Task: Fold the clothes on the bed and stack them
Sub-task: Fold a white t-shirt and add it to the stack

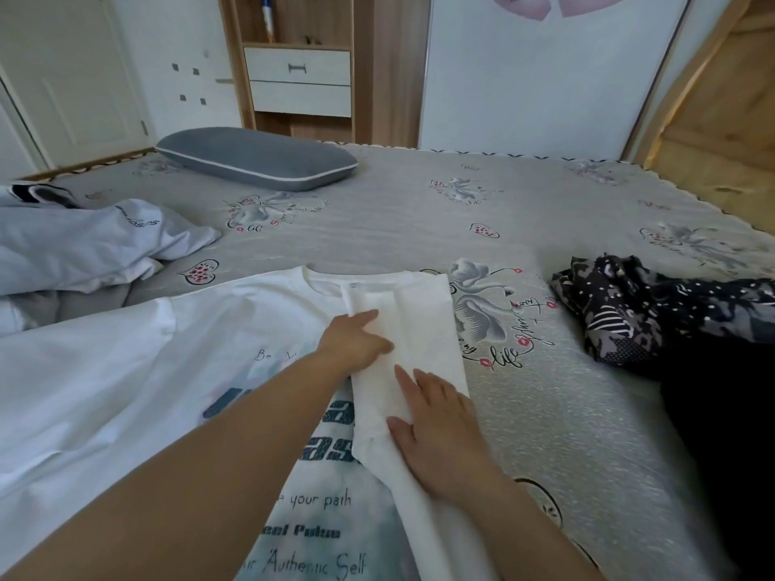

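Nearest, the right hand (444, 434) lies flat with straight fingers on the folded-over right side of the white tee (260, 329), pressing the flap (415, 341) down, most likely to hold the crease while the fabric is smoothed. Just beyond it the left hand (356, 339) rests on the same flap near the collar, fingers fairly straight, thumb on the cloth; whether it pinches the edge cannot be told. The tee lies print-up on the near part of the bed (419, 220), its left sleeve still spread out, so the fold looks about a third done, with the other side yet to come in.

Print on the tee reads "your path", "Authentic Self", and "Be L" higher up; the large dark letters in the middle are partly covered by arm and flap. The bedsheet beside the flap bears a script word "life" by a grey flower.

To the right, a dark dotted garment (654, 312) lies crumpled, unfolded. To the left, a pale blue garment (92, 245) lies bunched, with lettering too skewed to read. No stack shows yet.

Far left, a grey pillow (256, 159) sits at the bed's far edge; beyond it, drawers (300, 81) in a wooden shelf unit.
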